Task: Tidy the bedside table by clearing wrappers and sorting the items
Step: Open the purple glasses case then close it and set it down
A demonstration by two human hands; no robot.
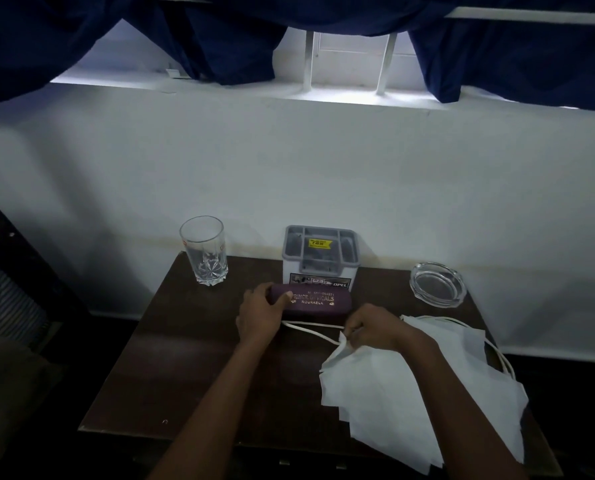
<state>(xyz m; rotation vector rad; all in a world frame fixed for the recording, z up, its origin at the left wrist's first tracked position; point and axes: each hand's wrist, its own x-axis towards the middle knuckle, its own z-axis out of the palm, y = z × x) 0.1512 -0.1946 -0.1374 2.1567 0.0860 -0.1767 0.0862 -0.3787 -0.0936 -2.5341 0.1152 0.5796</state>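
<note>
Near the middle of the dark wooden surface [192, 368], a purple spectacle case [318, 299] lies lengthwise, parallel to the back edge, with gold lettering on its lid. The left hand [259, 317] closes its fingers [282, 298] around the case's left end, thumb on top. Just behind the case, against the back edge, stands a grey plastic organiser [320, 256] with several compartments and a yellow price sticker inside. A clear drinking glass [204, 249] stands upright at the back left corner, well apart from the organiser. A round glass ashtray [438, 284] sits at the back right corner.

On the right half of the surface a white fabric bag [410, 393] lies flat and crumpled, reaching past the front right corner and hanging over the right edge. The right hand [372, 329] pinches the bag's upper left corner, fingers drawn together on the cloth. A white cord handle [310, 329] runs from that pinched corner leftward across the surface, passing just in front of the case and under the left hand. A second cord loops along the bag's right side near the right edge.

Behind the surface rises a pale wall [289, 174], with dark blue curtains [220, 36] hanging over a window above.
</note>
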